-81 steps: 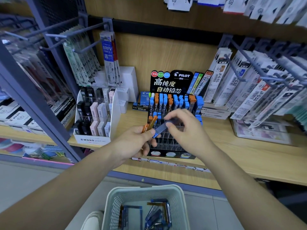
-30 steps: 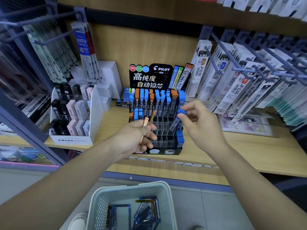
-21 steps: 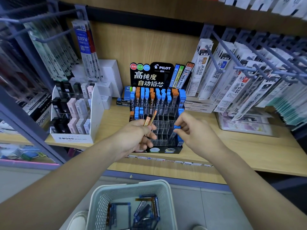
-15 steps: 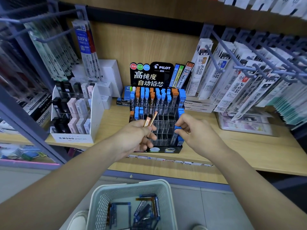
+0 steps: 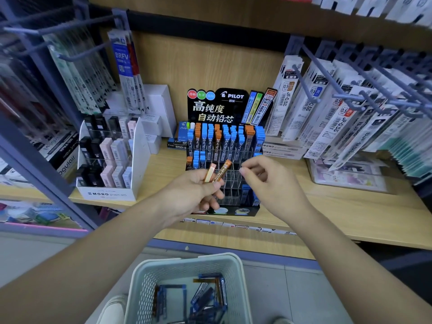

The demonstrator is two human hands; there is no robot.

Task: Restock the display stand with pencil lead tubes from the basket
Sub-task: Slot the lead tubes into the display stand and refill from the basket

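basket (image 5: 187, 265) below shelf (image 5: 350, 218), stand (image 5: 224, 146) on shelf

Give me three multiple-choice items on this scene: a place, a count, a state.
1. Where is the white basket? A) below the wooden shelf, near the person B) hung on a hook C) on the shelf
2. How many orange lead tubes does the left hand hold? A) one B) two C) four
3. The right hand is: A) gripping a blue tube B) inside the basket C) holding nothing

1 A: it sits beneath the shelf edge. 2 B: two orange tubes stick out of the fingers. 3 C: its loosely curled fingers enclose nothing.
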